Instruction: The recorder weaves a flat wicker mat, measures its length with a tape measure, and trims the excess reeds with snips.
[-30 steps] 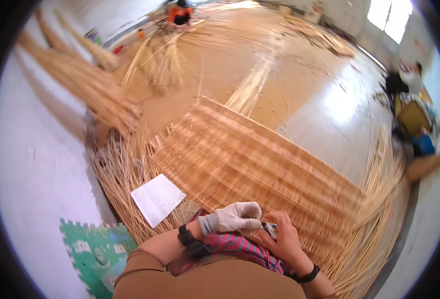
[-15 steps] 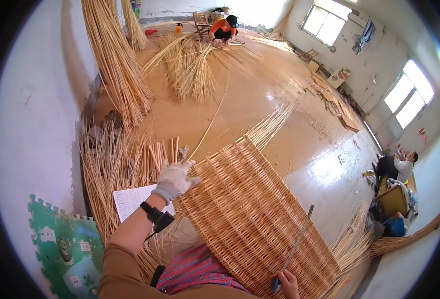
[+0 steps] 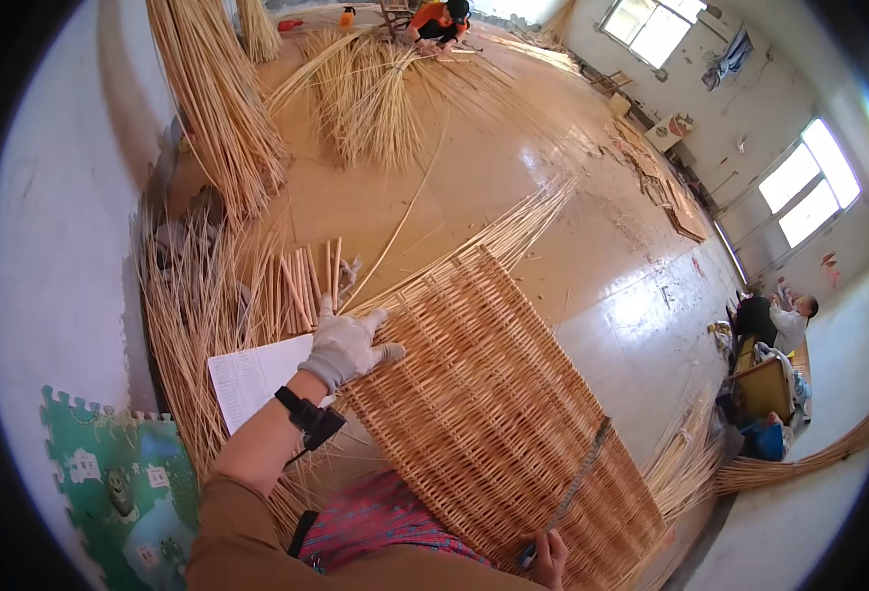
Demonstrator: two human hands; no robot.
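A rectangular woven wicker panel (image 3: pixel 498 394) lies slanted in front of me, its lower edge over the red-and-blue patterned cloth (image 3: pixel 385 527) on my lap. My left hand (image 3: pixel 348 347), in a pale work glove, is at the panel's left edge. Its fingers are spread, and the thumb touches the weave. At the panel's lower part my right hand (image 3: pixel 550 559), bare, is closed around a tape measure (image 3: pixel 527 556) with a blue case. The tape's blade (image 3: pixel 580 478) runs out diagonally over the weave toward the panel's right edge.
A printed paper sheet (image 3: pixel 257 379) lies beside my left forearm among loose canes (image 3: pixel 183 315). Bundled canes (image 3: pixel 227 118) lean on the left wall; more canes (image 3: pixel 528 227) lie beyond the panel. A person (image 3: pixel 439 25) crouches far off; another person (image 3: pixel 784 320) sits at right.
The view has tilted, so the surroundings appear higher. My left hand's fingers have spread farther apart at the panel's edge. The tape blade's end no longer sticks out past the panel's right edge.
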